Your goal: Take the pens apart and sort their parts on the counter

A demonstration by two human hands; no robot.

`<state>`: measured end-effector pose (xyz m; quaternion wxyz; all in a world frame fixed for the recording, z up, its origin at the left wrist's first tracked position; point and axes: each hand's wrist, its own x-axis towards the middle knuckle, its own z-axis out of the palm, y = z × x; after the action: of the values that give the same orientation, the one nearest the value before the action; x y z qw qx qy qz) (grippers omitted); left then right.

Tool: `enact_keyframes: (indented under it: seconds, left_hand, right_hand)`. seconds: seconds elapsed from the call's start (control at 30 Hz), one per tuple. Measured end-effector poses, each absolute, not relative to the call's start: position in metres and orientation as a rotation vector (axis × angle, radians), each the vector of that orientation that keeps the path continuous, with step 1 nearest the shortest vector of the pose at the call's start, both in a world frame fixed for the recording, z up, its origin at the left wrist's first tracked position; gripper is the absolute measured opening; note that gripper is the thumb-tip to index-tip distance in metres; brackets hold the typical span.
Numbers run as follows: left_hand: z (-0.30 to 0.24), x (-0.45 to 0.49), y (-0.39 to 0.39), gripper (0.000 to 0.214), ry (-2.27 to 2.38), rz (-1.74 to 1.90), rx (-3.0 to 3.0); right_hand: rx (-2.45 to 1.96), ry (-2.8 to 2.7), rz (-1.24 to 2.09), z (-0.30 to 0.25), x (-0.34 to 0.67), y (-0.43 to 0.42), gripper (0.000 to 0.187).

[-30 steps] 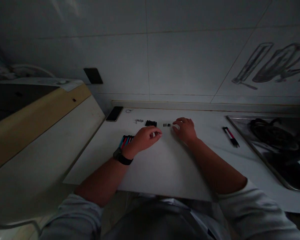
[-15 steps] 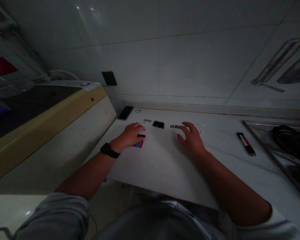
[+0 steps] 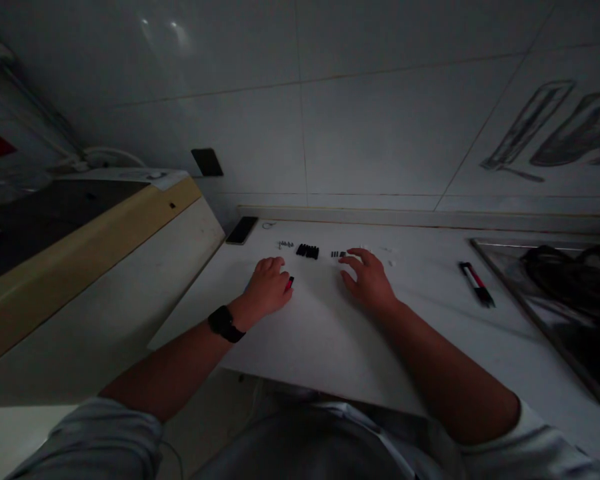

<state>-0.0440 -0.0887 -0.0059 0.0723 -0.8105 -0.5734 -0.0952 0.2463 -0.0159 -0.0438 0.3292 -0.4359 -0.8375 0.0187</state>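
White tabletop carries both hands: the left hand, a black watch on its wrist, lies curled over a bundle of pens, of which only a red tip peeks out by the fingers, so whether it grips them I cannot tell. The right hand rests palm down, fingers loose and holding nothing, its fingertips just beside a short row of small black parts. Farther back lie a black cluster, tiny screws and a phone; a red-and-black pen sits well to the right.

the left hand now covers the coloured pens, leaving only a red tip showing.
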Motion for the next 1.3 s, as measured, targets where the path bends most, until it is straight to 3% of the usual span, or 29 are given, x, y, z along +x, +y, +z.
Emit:
enact_keyframes:
  seconds: [0.2,0.53,0.73,1.03,1.13,1.3]
  left_hand:
    - [0.000,0.000,-0.091,0.008,-1.576,-0.237,-2.631]
    - [0.031,0.024,-0.046,0.008,-1.549,-0.526,-2.669]
    - [0.015,0.027,-0.036,0.008,-1.780,-1.163,-2.890]
    - [-0.028,0.018,-0.027,0.036,-2.298,-2.210,-2.772]
    - [-0.030,0.017,-0.027,0.039,-2.434,-2.296,-2.690]
    - [-0.032,0.018,-0.028,0.037,-2.515,-2.129,-2.747]
  right_hand:
    - [-1.097,-2.265,0.128,-0.035,0.243,-0.019,0.028]
    - [-0.993,-2.273,0.216,-0.023,0.244,-0.022,0.027]
    - [-1.004,-2.314,0.177,-0.029,0.245,-0.018,0.019]
    - [-0.926,-2.367,0.234,-0.027,0.240,-0.024,0.016]
    - [-1.042,-2.248,0.202,-0.019,0.257,-0.013,0.019]
    - [-1.477,-1.856,0.052,-0.011,0.319,0.019,0.024]
